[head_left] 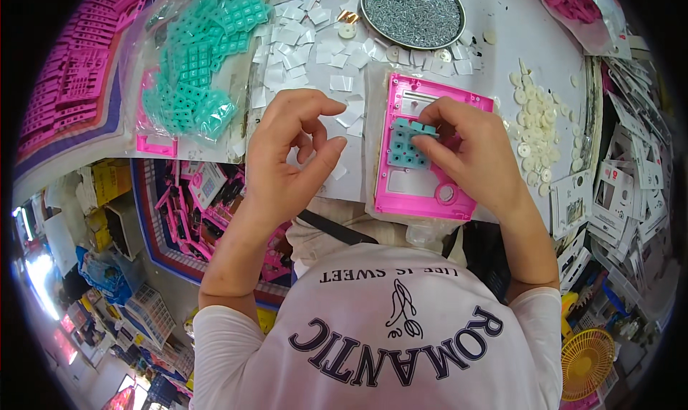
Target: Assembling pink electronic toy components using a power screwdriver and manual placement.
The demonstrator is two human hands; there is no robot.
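A pink plastic casing (419, 195) with a round ring at one corner lies face down on a clear-edged pad in front of me. Over its middle, my right hand (466, 141) pinches a teal rubber keypad (410, 146) between thumb and fingers. The keypad is partly bent up, and my fingers cover its right side. My left hand (297, 148) is raised to the left of the casing, with thumb and forefinger apart and nothing between them.
Teal keypads (197, 66) heap on a bag at the left, beside stacked pink casings (82, 80). A round tray (412, 12) of small screws stands at the back, near white paper squares (287, 52). White discs (534, 123) and printed cards (623, 181) lie right. A bin (190, 216) sits below.
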